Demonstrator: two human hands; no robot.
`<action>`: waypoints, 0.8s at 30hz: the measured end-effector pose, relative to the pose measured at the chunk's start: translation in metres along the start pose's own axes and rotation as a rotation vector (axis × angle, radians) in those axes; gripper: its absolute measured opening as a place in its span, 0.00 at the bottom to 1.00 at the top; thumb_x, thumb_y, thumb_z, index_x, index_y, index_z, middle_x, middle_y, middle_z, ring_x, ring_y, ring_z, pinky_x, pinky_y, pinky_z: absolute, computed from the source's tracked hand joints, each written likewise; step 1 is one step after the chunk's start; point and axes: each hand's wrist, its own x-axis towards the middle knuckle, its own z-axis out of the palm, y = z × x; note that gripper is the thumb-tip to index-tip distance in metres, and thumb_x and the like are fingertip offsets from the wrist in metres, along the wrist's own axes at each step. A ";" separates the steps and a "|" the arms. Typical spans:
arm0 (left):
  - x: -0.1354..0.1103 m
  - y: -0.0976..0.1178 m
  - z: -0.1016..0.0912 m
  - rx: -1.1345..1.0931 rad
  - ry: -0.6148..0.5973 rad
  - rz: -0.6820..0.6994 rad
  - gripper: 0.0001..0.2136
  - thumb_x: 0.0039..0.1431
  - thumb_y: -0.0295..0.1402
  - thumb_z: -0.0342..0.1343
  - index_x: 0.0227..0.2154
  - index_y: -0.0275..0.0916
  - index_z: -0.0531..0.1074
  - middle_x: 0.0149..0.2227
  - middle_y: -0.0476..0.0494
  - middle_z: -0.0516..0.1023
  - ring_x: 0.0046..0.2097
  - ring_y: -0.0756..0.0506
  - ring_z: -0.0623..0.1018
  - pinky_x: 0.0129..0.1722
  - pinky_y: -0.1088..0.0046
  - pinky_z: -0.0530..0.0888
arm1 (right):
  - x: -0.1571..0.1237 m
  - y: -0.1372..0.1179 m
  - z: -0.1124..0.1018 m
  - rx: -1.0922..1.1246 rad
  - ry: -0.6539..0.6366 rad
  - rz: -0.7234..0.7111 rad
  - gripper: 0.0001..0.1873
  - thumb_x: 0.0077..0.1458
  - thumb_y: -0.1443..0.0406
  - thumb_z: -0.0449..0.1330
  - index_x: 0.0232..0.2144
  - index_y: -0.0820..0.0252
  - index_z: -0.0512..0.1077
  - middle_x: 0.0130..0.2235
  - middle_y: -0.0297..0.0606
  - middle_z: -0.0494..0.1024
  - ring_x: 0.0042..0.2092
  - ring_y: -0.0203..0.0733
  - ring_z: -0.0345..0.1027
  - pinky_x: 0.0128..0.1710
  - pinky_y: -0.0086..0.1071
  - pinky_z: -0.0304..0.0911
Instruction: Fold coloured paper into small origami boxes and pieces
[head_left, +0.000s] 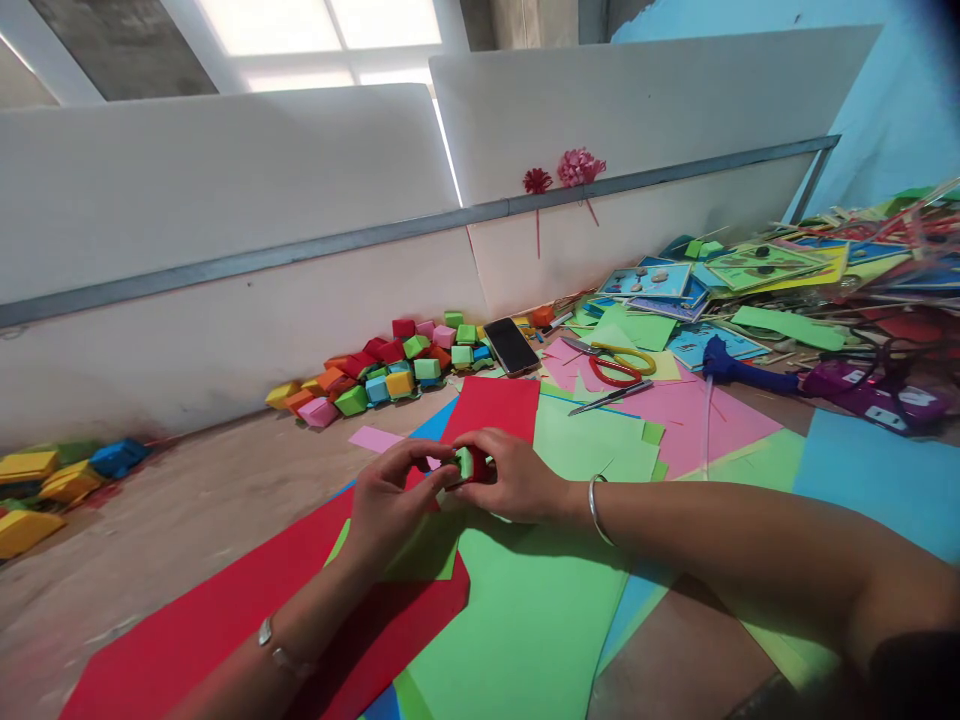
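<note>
Between my two hands is a small folded paper box (468, 464), red on its outer side and light green on the face toward my left. My left hand (394, 495) pinches its green side with thumb and fingertips. The thumb and fingers of my right hand (517, 475) close round the red side. Both hands hover low over sheets of coloured paper: a red sheet (247, 600) under my left forearm and a light green sheet (540, 610) below my right hand. Part of the box is hidden by my fingers.
Several small paper cubes (390, 370) are heaped along the wall, beside a black phone (512, 347). Red- and yellow-handled scissors (619, 365) and a pen-like tool (611, 398) lie on the papers. A purple glue gun (874, 393) rests at right, near piled cards (765, 265). Larger yellow blocks (34, 495) sit far left.
</note>
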 end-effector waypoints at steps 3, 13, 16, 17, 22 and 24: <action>0.001 0.000 -0.001 -0.015 0.005 -0.025 0.05 0.46 0.34 0.66 0.28 0.42 0.79 0.28 0.48 0.80 0.31 0.47 0.74 0.32 0.70 0.72 | 0.000 -0.001 -0.001 0.017 -0.015 0.019 0.21 0.46 0.68 0.70 0.44 0.61 0.73 0.38 0.36 0.75 0.35 0.36 0.66 0.37 0.31 0.63; 0.001 -0.002 -0.001 -0.129 0.004 -0.096 0.04 0.44 0.34 0.67 0.25 0.41 0.79 0.27 0.47 0.81 0.32 0.45 0.78 0.32 0.70 0.75 | 0.000 0.001 0.003 0.027 -0.008 0.035 0.24 0.43 0.68 0.73 0.44 0.62 0.74 0.36 0.35 0.75 0.34 0.35 0.67 0.36 0.30 0.62; 0.001 -0.003 -0.001 -0.145 0.000 -0.101 0.04 0.43 0.32 0.67 0.24 0.41 0.79 0.27 0.48 0.80 0.32 0.46 0.78 0.32 0.70 0.75 | -0.001 0.002 0.003 0.020 -0.006 0.027 0.24 0.43 0.67 0.73 0.44 0.63 0.74 0.35 0.35 0.75 0.33 0.35 0.66 0.35 0.30 0.62; 0.001 -0.004 -0.001 -0.148 -0.001 -0.101 0.04 0.43 0.32 0.67 0.24 0.42 0.79 0.27 0.48 0.80 0.32 0.46 0.77 0.32 0.70 0.74 | -0.001 0.002 0.003 0.019 -0.005 0.025 0.23 0.43 0.67 0.73 0.44 0.63 0.74 0.35 0.35 0.75 0.33 0.35 0.66 0.35 0.30 0.62; 0.000 -0.005 0.000 -0.145 -0.005 -0.091 0.03 0.44 0.32 0.67 0.24 0.43 0.78 0.27 0.49 0.80 0.33 0.46 0.77 0.34 0.70 0.74 | -0.001 0.004 0.004 0.020 -0.002 0.009 0.23 0.44 0.67 0.73 0.44 0.62 0.74 0.37 0.36 0.76 0.34 0.36 0.68 0.35 0.30 0.63; -0.001 -0.005 0.000 -0.134 -0.011 -0.082 0.03 0.45 0.32 0.66 0.25 0.43 0.78 0.28 0.49 0.80 0.33 0.46 0.77 0.35 0.70 0.73 | -0.001 0.003 0.004 0.021 -0.002 0.010 0.23 0.44 0.67 0.73 0.44 0.62 0.74 0.37 0.36 0.76 0.36 0.37 0.69 0.36 0.30 0.63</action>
